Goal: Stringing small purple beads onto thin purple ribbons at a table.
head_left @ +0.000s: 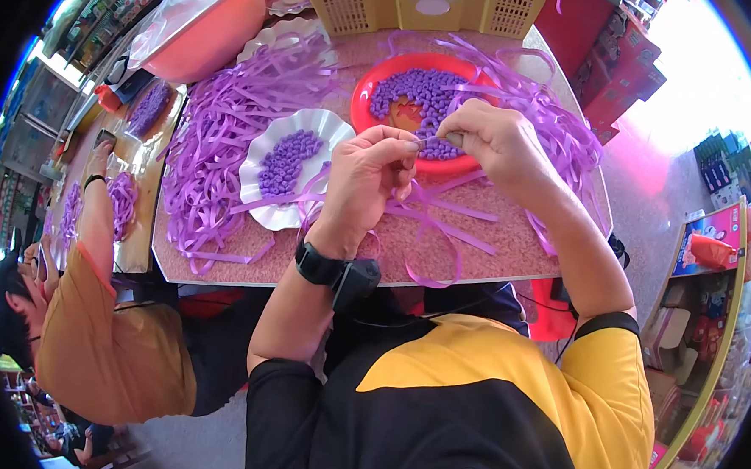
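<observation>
Over the near side of the red plate, my two hands meet with fingertips close together. My left hand is closed in a pinch, and so is my right hand. Between them runs a thin pale strand, which looks like a narrow bit of purple ribbon. Small purple knotted pieces fill much of the red plate. More of them lie in a white wavy-edged plate to the left of my left hand. Loose purple ribbon curls on the table below my hands.
Heaps of purple ribbon cover the table's left side and right side. A yellow basket and a pink basin stand at the back. To the left, a person sits at another table. Shelves stand at right.
</observation>
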Demonstrator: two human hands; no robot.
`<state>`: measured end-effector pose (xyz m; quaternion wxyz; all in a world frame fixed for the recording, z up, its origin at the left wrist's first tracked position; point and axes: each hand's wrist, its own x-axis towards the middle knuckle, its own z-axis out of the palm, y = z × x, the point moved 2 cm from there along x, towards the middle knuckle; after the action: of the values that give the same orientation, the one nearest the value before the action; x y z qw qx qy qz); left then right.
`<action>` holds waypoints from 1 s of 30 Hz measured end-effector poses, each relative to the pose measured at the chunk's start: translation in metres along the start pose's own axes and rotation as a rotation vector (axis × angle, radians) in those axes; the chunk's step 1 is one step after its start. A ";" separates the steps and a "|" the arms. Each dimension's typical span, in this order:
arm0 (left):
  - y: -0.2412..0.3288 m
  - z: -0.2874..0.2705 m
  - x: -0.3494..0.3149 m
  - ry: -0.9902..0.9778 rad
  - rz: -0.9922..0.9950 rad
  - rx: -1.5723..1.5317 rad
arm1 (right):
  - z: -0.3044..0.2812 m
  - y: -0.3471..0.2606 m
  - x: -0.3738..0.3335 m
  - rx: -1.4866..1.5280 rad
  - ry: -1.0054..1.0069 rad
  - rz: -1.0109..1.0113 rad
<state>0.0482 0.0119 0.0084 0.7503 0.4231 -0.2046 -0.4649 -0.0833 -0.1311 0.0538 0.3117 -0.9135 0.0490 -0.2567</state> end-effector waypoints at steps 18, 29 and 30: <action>0.004 0.000 -0.008 0.125 0.058 0.175 | 0.008 0.006 -0.005 0.026 0.023 -0.064; 0.004 0.004 -0.012 0.131 0.157 0.354 | 0.009 0.011 -0.007 0.043 0.046 -0.104; 0.004 0.004 -0.012 0.130 0.155 0.354 | 0.009 0.010 -0.007 0.035 0.050 -0.106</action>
<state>0.0415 0.0213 0.0147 0.7093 0.5606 -0.2663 -0.3343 -0.0844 -0.1327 0.0387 0.3123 -0.9025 0.0039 -0.2965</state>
